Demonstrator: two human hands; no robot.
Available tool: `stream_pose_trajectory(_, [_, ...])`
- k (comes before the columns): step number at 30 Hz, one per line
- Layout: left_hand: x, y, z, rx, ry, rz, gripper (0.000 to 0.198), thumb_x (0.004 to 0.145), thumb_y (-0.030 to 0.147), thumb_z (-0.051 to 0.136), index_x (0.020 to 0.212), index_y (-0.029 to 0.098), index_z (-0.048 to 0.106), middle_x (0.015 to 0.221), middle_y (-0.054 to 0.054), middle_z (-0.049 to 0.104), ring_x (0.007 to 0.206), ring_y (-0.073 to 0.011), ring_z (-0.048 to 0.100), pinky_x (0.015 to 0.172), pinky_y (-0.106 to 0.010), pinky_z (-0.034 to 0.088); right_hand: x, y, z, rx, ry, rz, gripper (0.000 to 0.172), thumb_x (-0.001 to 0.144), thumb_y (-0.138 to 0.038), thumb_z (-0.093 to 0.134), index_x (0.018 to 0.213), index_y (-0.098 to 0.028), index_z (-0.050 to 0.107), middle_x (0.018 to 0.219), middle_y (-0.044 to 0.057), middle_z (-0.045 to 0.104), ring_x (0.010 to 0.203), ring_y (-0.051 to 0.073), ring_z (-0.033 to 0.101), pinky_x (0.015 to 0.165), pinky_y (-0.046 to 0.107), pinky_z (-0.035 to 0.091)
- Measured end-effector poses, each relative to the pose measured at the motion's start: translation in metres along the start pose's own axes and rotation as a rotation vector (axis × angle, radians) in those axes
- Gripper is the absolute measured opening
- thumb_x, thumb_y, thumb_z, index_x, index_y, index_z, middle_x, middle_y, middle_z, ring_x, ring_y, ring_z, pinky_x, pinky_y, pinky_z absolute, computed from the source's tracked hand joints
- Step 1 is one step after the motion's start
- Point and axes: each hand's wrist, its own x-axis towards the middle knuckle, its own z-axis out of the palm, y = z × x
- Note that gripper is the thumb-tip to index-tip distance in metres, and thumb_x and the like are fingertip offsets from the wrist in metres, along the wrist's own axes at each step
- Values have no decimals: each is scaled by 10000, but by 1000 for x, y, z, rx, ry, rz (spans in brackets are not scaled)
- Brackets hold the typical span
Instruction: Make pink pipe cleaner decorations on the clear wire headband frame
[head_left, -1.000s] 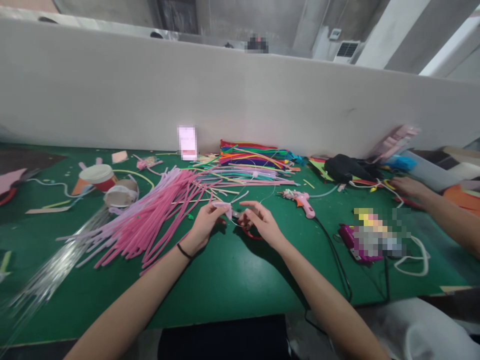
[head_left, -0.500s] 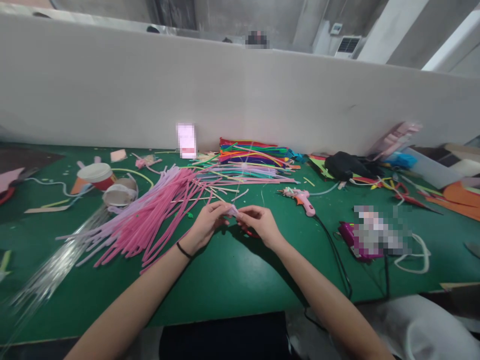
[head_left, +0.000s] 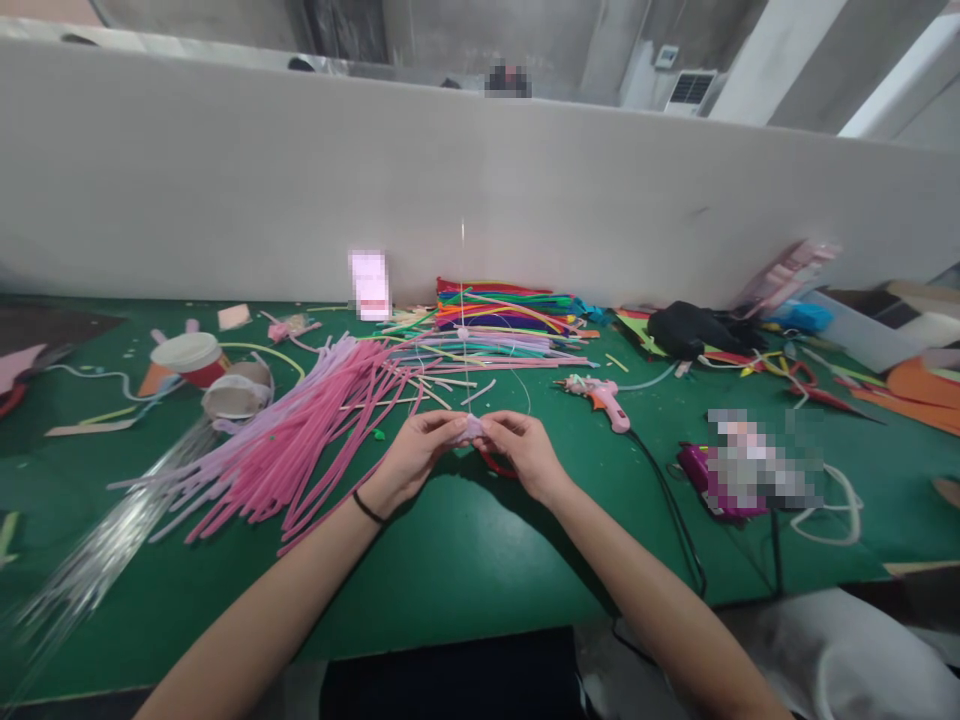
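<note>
My left hand (head_left: 412,455) and my right hand (head_left: 529,452) meet near the middle of the table. Thumbs and fingers of both pinch a small lilac piece (head_left: 472,429), apparently bent fuzzy pipe cleaner. A thin straight wire (head_left: 463,275) rises above it, bearing a small lilac tuft (head_left: 463,333) partway up. Beneath my right hand part of a red loop (head_left: 496,464) shows, perhaps a scissors handle; the rest is hidden. Left of my hands lies a big bundle of pink and lilac pipe cleaners (head_left: 319,440).
A pink hot glue gun (head_left: 611,405) lies to the right, its black cord running toward the front edge. Multicoloured pipe cleaners (head_left: 510,310) are heaped at the back. A paper tub (head_left: 191,355) and silvery wires (head_left: 124,525) are at left. A white partition (head_left: 600,200) stands behind.
The lilac piece has turned between my fingers, and the wire with its tuft now stands out upright above it. My hands stay in nearly the same place.
</note>
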Motion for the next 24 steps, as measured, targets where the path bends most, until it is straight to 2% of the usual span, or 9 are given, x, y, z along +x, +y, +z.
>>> stream_pose_trajectory(6, [-1, 0, 4, -72, 43, 11, 236, 642, 279, 842, 820, 147, 763, 867, -44, 725, 814, -146, 641, 811, -259, 509, 0, 1, 4, 74, 35, 33, 303, 639, -405, 832, 821, -183, 737, 705, 1, 719, 602, 97, 652, 657, 221, 529])
stream_pose_trajectory(11, [-2, 1, 2, -65, -27, -25, 203, 687, 233, 797, 873, 162, 755, 913, -36, 714, 857, -151, 648, 811, -259, 524, -2, 1, 6, 55, 48, 21, 298, 636, -381, 837, 832, -177, 744, 715, 0, 714, 580, 74, 618, 620, 193, 504])
stream_pose_trajectory(13, [-2, 0, 1, -45, -36, -41, 229, 677, 225, 810, 887, 153, 754, 917, -45, 719, 856, -155, 658, 822, -264, 527, -2, 0, 7, 77, 55, 69, 320, 615, -384, 847, 828, -170, 741, 712, 6, 716, 570, 80, 624, 617, 201, 511])
stream_pose_trajectory(17, [-1, -2, 1, -51, 17, -45, 264, 620, 228, 846, 848, 130, 756, 849, -51, 728, 770, -148, 668, 779, -264, 537, -2, -2, 10, 137, 66, 160, 387, 549, -396, 874, 815, -154, 733, 685, 17, 716, 527, 84, 625, 575, 199, 510])
stream_pose_trajectory(21, [0, -1, 3, -74, 43, -27, 282, 592, 220, 862, 839, 125, 763, 833, -51, 735, 741, -138, 667, 756, -250, 534, -2, -2, 11, 151, 84, 145, 392, 540, -419, 878, 789, -156, 728, 651, 15, 707, 517, 86, 624, 552, 192, 508])
stream_pose_trajectory(24, [-1, 1, 6, -92, 58, 5, 294, 592, 226, 866, 854, 136, 769, 859, -49, 741, 776, -140, 671, 780, -249, 530, -2, -1, 11, 158, 85, 132, 377, 573, -437, 867, 791, -166, 723, 658, 9, 707, 561, 91, 645, 599, 193, 532])
